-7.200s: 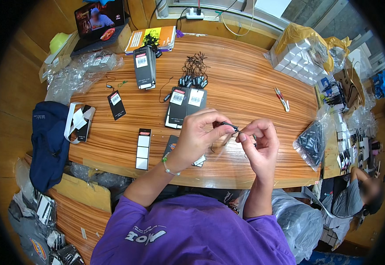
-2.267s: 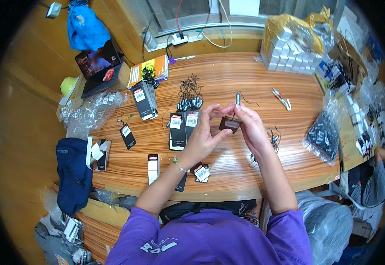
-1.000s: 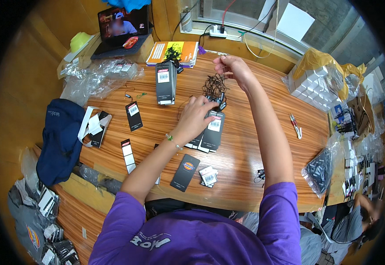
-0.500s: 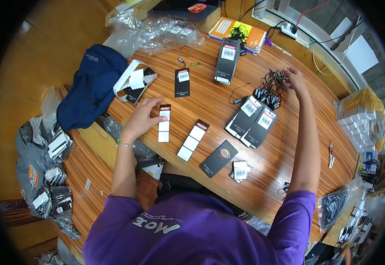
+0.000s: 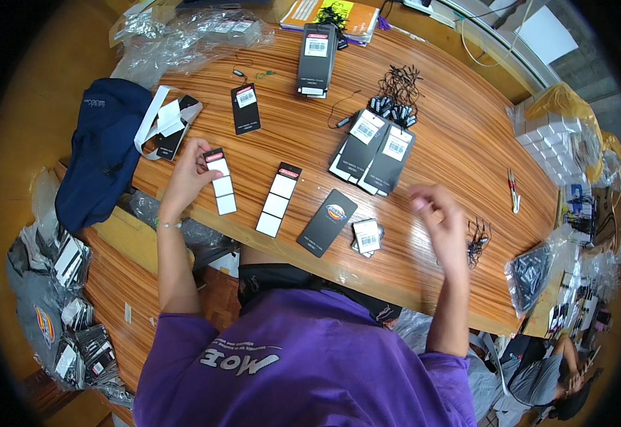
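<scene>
Nearest the front edge, two white-panelled strips lie a little apart. The left hand [image 5: 191, 171] pinches the first strip [image 5: 223, 195] by its left side, thumb on the front, fingers nearly closed; the second strip [image 5: 278, 205] lies flat to its right. Then come one black card [image 5: 317, 231] with an oval emblem and one small pile of labelled cards [image 5: 367, 240], count hidden. The right hand [image 5: 440, 220] is blurred above the table [image 5: 460, 142], fingers half curled, seemingly holding nothing, near one tangle of black cords [image 5: 478, 243].

To the right, one clear bag [image 5: 554, 249] contains many dark pieces. Farther in are two overlapping stacks of black tags [image 5: 374, 153], their cords bunched behind, and one red-handled tool [image 5: 513, 191]. One lone black tag [image 5: 246, 112] lies to the left.

Farther off, one yellow plastic bag [image 5: 556, 103] wraps many white boxes [image 5: 549, 148], one more tag stack [image 5: 315, 67] sits before orange notebooks [image 5: 362, 18], and one clear plastic wrapping [image 5: 154, 53] encloses labelled packs [image 5: 236, 28].
</scene>
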`<state>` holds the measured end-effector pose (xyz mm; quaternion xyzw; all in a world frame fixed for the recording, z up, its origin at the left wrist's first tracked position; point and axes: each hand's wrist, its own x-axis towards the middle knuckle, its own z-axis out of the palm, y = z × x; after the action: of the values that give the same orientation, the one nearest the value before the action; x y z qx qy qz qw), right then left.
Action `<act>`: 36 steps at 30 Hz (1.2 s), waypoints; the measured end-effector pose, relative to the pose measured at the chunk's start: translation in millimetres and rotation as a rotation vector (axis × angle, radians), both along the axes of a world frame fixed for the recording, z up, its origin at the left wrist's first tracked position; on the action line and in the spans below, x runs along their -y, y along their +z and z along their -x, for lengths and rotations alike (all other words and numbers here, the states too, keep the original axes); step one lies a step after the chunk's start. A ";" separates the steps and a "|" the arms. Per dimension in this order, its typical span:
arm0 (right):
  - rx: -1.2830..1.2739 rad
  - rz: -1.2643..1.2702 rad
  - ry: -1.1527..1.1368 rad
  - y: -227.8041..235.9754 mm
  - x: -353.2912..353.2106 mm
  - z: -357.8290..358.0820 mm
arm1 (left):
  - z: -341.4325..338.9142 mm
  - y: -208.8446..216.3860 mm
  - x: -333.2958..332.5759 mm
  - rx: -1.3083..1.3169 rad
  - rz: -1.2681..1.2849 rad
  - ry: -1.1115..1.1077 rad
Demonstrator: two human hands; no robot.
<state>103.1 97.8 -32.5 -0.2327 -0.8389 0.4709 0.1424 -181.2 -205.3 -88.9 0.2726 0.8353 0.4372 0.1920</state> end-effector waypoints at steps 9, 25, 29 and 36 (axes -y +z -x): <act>0.093 -0.330 0.159 -27.8 50.6 -5.1 | -45.5 38.0 -64.7 0.328 -0.213 -0.328; 0.017 -0.344 0.030 -44.8 51.0 -11.6 | -104.7 25.9 -118.5 -0.547 0.106 -0.758; -0.058 -0.298 -0.006 -52.5 47.6 -14.0 | -109.2 26.7 -116.4 -0.475 0.171 -0.735; -0.063 0.472 -0.106 -50.2 52.7 -16.2 | -117.4 33.8 -110.0 -0.174 -0.009 -0.540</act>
<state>119.3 45.1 -82.7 -0.2882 -0.6873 0.6530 0.1347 -63.7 -95.3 -55.2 0.5227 0.7437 0.3490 0.2279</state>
